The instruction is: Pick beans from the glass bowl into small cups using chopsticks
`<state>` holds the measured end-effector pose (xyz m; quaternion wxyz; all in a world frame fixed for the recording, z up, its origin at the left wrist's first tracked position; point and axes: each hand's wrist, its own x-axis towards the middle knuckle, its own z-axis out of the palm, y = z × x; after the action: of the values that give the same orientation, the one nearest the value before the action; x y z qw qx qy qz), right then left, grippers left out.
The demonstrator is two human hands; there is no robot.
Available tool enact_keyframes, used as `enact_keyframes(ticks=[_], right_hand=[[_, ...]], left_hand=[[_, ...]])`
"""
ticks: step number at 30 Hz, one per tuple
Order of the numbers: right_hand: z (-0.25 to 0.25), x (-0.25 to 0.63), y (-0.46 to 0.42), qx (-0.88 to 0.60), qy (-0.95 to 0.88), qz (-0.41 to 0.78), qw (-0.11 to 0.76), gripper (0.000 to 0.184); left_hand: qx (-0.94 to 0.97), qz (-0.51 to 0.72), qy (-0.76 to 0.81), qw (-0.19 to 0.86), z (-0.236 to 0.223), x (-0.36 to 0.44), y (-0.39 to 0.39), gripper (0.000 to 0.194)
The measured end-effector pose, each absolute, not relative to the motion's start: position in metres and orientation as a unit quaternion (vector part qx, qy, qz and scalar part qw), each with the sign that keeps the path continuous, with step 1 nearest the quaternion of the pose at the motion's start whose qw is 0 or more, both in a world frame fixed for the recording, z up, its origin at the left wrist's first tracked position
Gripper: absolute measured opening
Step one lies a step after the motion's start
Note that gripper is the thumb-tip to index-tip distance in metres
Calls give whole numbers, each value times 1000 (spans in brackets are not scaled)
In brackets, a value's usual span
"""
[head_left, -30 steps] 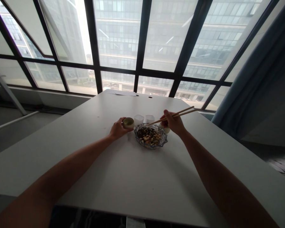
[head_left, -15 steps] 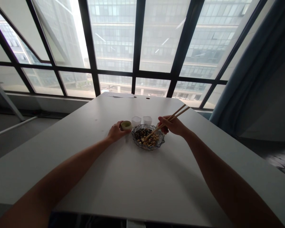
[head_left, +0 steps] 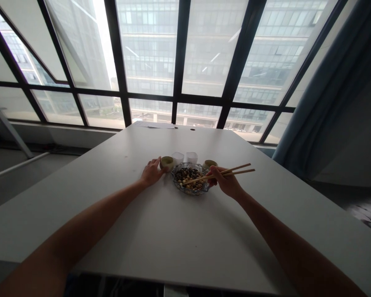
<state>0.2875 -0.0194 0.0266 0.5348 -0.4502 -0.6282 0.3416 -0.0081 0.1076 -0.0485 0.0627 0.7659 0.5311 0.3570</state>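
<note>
My left hand (head_left: 152, 171) is closed round the near left side of a small greenish cup (head_left: 167, 162), thumb in front and fingers behind. Just right of that cup stands a clear glass dish (head_left: 177, 183) with a scalloped rim. Pale nuts (head_left: 190, 184) lie in its front part, and dark seeds (head_left: 189, 171) fill the back. My right hand (head_left: 227, 181) grips a pair of wooden chopsticks (head_left: 235, 170) over the dish's right side. Their tips reach down among the nuts; whether a nut is pinched there I cannot tell.
Two small white cups (head_left: 191, 157) stand behind the dish. A second greenish cup (head_left: 209, 163) sits at its back right, close to my right hand. White paper (head_left: 154, 125) lies at the far end of the white table (head_left: 160, 231), near the windows.
My right hand has come nearer and lower, tilting the chopsticks flatter and uncovering the second greenish cup. The left cup has shifted slightly right and back with my left hand.
</note>
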Motion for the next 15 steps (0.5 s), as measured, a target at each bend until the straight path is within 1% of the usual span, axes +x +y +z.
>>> enact_keyframes(ticks=[4,10,15], right_hand=[[22,288,-19,-443,-629,334,545,60],[13,286,-18,-445,-635,312,549,59],[4,283,-17,-438,-648,290,552,55]], left_hand=[[770,368,519,40,-51,-8,106,63],[796,376,474,-24,-47,-6,96,52],[812,352,465,-23,-46,-4,93,49]])
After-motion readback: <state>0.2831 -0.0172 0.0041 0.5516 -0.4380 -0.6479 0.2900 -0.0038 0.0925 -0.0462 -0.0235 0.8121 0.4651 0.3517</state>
